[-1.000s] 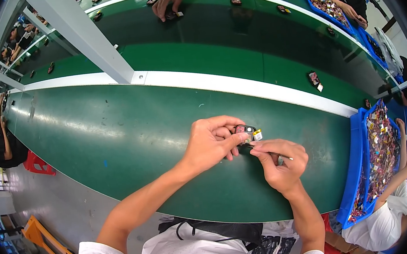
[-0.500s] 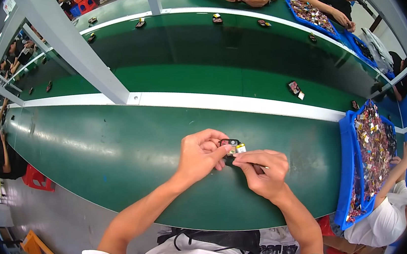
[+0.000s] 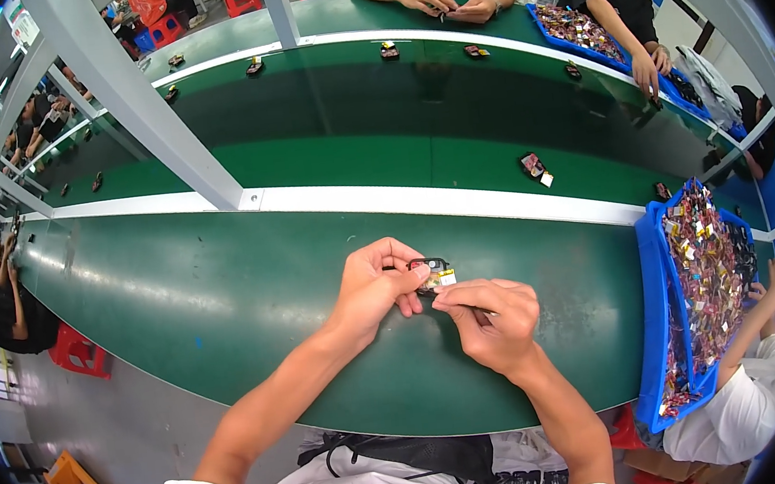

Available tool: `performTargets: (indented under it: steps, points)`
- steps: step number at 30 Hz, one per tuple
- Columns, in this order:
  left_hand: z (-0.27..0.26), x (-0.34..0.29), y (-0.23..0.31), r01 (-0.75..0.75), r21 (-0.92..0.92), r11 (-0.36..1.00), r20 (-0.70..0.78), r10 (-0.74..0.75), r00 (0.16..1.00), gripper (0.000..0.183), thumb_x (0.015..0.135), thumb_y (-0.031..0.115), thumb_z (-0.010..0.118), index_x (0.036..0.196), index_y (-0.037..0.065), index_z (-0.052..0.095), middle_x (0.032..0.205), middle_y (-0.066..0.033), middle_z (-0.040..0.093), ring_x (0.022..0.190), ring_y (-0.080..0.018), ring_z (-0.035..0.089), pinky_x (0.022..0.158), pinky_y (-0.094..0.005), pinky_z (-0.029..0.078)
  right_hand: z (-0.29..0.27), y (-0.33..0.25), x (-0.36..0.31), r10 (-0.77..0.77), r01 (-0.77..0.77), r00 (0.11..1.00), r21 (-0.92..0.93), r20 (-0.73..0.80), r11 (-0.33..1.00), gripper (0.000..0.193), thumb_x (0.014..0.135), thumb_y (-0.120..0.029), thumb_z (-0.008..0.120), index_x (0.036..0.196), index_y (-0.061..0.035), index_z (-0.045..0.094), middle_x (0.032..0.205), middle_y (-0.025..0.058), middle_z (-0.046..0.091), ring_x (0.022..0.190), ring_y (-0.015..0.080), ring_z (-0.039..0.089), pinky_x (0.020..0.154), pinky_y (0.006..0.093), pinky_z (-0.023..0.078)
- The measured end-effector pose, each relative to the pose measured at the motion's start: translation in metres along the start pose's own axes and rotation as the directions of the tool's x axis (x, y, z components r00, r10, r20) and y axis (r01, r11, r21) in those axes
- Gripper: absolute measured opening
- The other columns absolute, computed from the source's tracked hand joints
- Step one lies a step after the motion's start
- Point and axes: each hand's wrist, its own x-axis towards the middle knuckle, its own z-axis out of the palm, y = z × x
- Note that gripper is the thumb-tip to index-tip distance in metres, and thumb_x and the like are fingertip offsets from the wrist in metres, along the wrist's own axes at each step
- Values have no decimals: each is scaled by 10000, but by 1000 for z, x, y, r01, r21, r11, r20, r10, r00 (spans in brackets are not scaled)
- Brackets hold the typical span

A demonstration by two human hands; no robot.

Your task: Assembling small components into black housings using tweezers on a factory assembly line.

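Note:
My left hand [image 3: 376,290] grips a small black-cased electronic unit [image 3: 429,267] above the green table, thumb over its front. Inside the open case are a reddish circuit board and a white-and-yellow block like a small battery [image 3: 446,277]. My right hand [image 3: 498,318] is closed in a pinch at the unit's lower right edge. A thin, stick-like tool [image 3: 490,313] shows between its fingers; its working end is hidden, so its kind cannot be told.
Beyond the green table [image 3: 251,294] and a white rail [image 3: 383,200], a green conveyor [image 3: 331,158] carries several similar units, one [image 3: 536,170] near me. Blue trays [image 3: 654,308] heaped with small parts stand at right. A grey post [image 3: 147,107] rises at left. Co-workers sit around.
Units on the conveyor have shifted left. My hands have stayed around the unit, with the right fingers slightly lower along its edge. A co-worker at the far right has reached down toward the conveyor.

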Motion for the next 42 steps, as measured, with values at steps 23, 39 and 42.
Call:
performTargets:
  steps: [23, 39, 42]
  points:
    - [-95, 140, 79, -72, 841, 536, -311, 588, 746, 219, 894, 125, 730, 967, -72, 670, 915, -172, 684, 598, -259, 705, 520, -339, 576, -4, 20, 4, -12, 0, 971, -51, -240, 999, 161, 750, 15, 830, 855, -37, 720, 887, 70, 780, 434, 95, 514, 423, 233, 379]
    - [104, 226, 30, -312, 859, 406, 160, 365, 917, 196, 744, 143, 780, 917, 52, 758, 881, -131, 759, 740, -262, 742, 685, -375, 597, -11, 20, 0, 5, -26, 991, -158, -135, 987, 187, 719, 15, 829, 849, -57, 716, 808, 79, 751, 652, 234, 719, 580, 299, 539]
    - [112, 234, 23, -205, 907, 367, 66, 357, 932, 132, 697, 145, 794, 793, 83, 728, 851, -122, 744, 933, -328, 722, 829, -440, 572, -12, 23, -2, 8, -29, 991, -153, -136, 988, 200, 704, 36, 827, 845, -47, 711, 799, 90, 747, 628, 243, 705, 566, 294, 524]
